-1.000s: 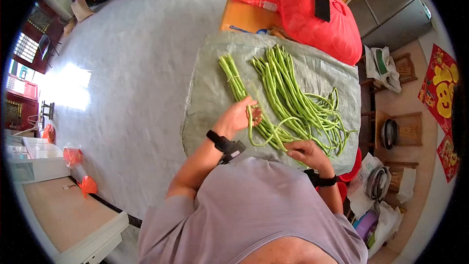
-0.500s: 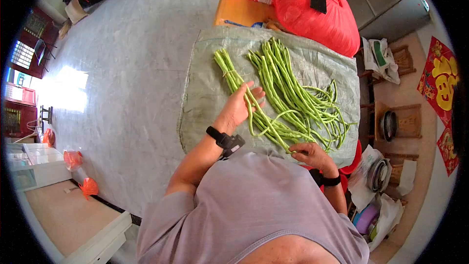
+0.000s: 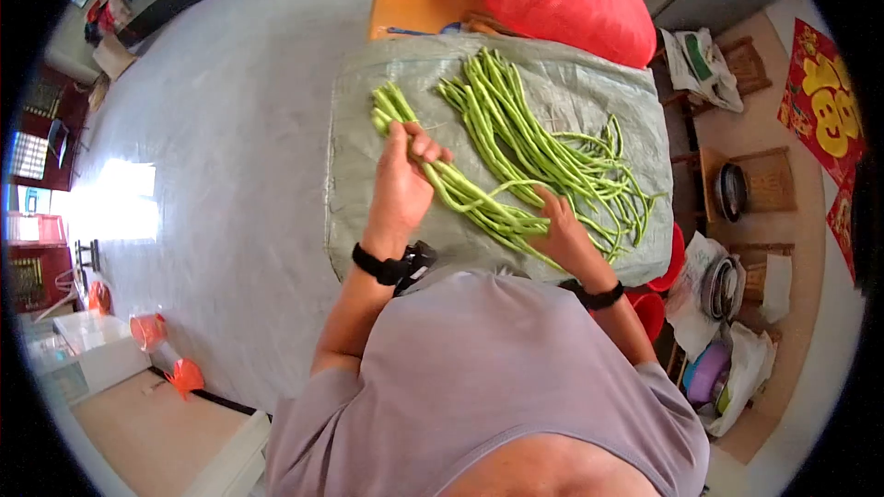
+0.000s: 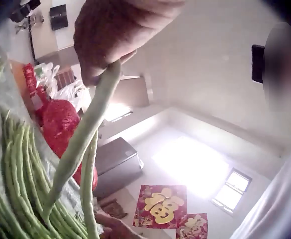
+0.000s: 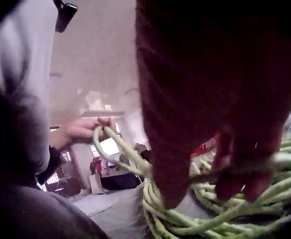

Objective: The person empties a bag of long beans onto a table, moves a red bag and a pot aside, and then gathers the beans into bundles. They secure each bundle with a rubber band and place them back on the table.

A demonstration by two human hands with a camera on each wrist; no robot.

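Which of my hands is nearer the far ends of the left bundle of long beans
Left. Your left hand is just short of the far ends of the bundle; your right hand is farther off, by the part nearer your body.

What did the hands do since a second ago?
The left hand moved up the small bunch of beans toward its far end and pinches one bean. The right hand reached a little forward. The big pile stayed put.
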